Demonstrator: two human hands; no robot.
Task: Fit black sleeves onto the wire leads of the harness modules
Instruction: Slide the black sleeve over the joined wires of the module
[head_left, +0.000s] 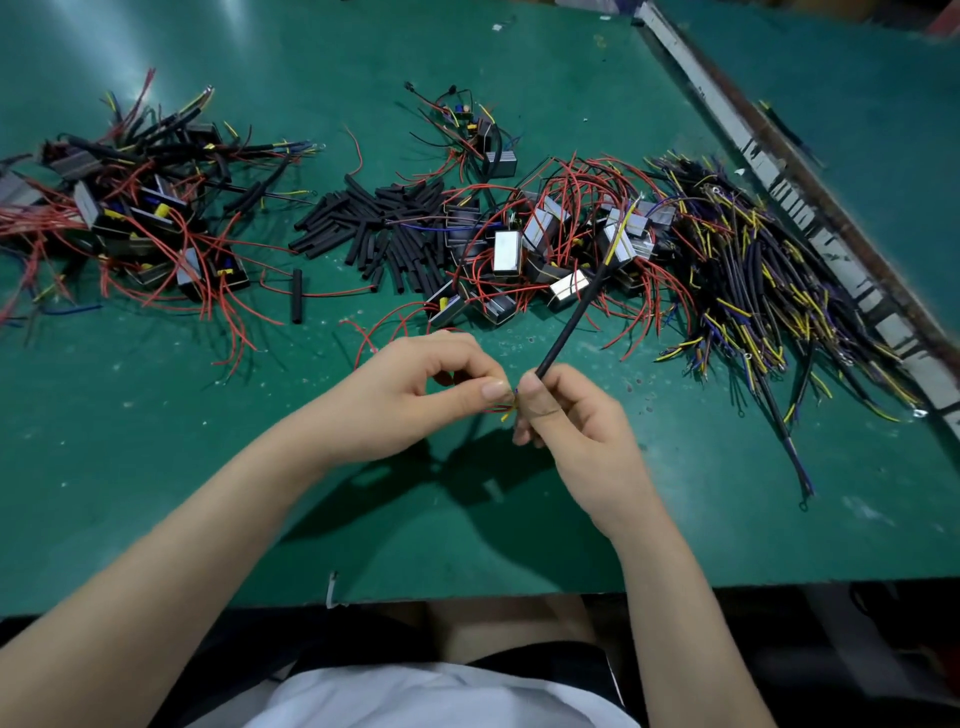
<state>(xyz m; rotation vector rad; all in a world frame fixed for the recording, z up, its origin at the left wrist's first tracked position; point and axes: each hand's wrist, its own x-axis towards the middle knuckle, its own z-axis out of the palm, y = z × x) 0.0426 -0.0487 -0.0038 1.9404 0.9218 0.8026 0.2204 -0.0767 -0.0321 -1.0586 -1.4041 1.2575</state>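
My right hand (569, 410) grips the lower end of a long black sleeve (571, 322) that slants up and away to the right, with yellow and white wire ends (621, 231) sticking out of its top. My left hand (426, 387) pinches thin red, yellow and blue wire leads (509, 410) right at the sleeve's lower mouth. Both hands are held just above the green mat, close together. A heap of loose black sleeves (384, 228) lies beyond the hands. Silver harness modules with red wires (524, 249) are piled behind the held sleeve.
At the far left lies a pile of modules with sleeved leads (135, 202). A tangle of black, yellow and purple cables (753, 270) spreads at the right. One single sleeve (296, 296) lies apart. A taped strip (810, 208) runs diagonally along the table's right side.
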